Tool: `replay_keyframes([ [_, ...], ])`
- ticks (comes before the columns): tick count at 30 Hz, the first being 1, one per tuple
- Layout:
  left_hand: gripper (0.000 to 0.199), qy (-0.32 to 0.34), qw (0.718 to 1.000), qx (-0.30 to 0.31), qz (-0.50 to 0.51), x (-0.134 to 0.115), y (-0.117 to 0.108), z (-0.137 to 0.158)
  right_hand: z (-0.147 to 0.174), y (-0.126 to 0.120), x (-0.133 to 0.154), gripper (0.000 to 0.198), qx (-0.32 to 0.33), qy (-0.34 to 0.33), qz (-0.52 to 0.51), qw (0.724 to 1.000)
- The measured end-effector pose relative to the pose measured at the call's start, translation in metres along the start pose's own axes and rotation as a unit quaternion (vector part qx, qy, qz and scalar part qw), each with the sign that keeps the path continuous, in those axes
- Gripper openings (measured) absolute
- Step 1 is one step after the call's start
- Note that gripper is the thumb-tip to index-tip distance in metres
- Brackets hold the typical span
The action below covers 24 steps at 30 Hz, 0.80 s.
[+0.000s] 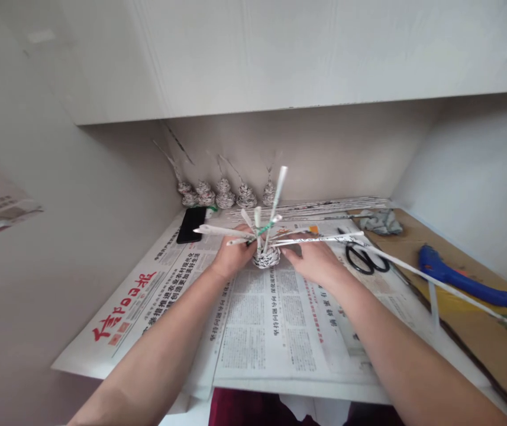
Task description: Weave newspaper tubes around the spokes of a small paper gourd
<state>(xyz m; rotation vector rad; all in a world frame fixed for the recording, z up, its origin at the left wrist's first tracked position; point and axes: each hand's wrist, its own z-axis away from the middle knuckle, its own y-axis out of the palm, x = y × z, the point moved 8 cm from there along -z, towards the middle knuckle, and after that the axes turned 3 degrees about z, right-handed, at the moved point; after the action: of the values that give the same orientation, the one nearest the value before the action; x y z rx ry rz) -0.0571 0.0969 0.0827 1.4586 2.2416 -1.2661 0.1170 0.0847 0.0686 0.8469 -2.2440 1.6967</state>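
Work position: the woven piece (266, 258) is centred above the newspaper (253, 331), between the left hand (234, 253) and the right hand (314, 258). The base of the piece is rounded; paper tubes (222, 231) project from it upward and outward to both sides. One tube near the middle stands almost upright and bears a green mark near its lower part.

Left grip: clamped on the left side of the piece, fingers partly hidden behind the tubes. Right grip: thumb at the right side of the piece, fingers behind the tubes; whether it is closed on anything cannot be told.

A long tube (413, 267) runs from near the right hand toward the lower right, crossing in front of the glue gun (459, 277). The blue gun lies over the cardboard (475, 349), on a yellow area. The scissors (371, 261), with black handles, lie just beyond the right hand, on the newspaper. A crumpled cloth (381, 222) is at the far end of the cardboard.

Rear zone: thin rods (324, 207) lie side by side along the back wall. Five woven gourds (225, 195) stand in a row at the rear left. The black phone (191, 225) lies in front of the gourds, on the newspaper, left of the left hand.
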Motion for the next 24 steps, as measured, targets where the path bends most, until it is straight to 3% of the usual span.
replay_keyframes([
  [4,0.015,-0.001,1.0,-0.011,0.013,-0.001,-0.004,0.001,-0.003,0.009,-0.008,0.047,0.001,0.042,-0.152,0.988],
  [8,0.013,0.008,1.0,-0.007,0.005,-0.008,-0.002,0.001,-0.004,0.028,-0.001,0.046,0.048,0.059,-0.382,0.921],
  [11,0.012,0.01,1.0,-0.008,-0.003,-0.011,0.0,0.0,-0.004,0.032,0.003,0.041,0.05,0.063,-0.455,0.887],
  [15,0.012,0.002,1.0,0.027,0.002,-0.012,0.008,0.0,-0.005,0.029,0.004,0.025,0.026,0.041,-0.422,0.905],
  [18,0.014,-0.025,0.999,0.047,-0.01,-0.01,0.013,0.002,-0.005,0.031,0.001,0.025,0.014,0.043,-0.397,0.917],
  [24,0.02,-0.068,0.993,0.074,-0.059,-0.006,0.021,0.006,-0.005,0.039,-0.001,0.02,0.006,0.06,-0.394,0.917],
])
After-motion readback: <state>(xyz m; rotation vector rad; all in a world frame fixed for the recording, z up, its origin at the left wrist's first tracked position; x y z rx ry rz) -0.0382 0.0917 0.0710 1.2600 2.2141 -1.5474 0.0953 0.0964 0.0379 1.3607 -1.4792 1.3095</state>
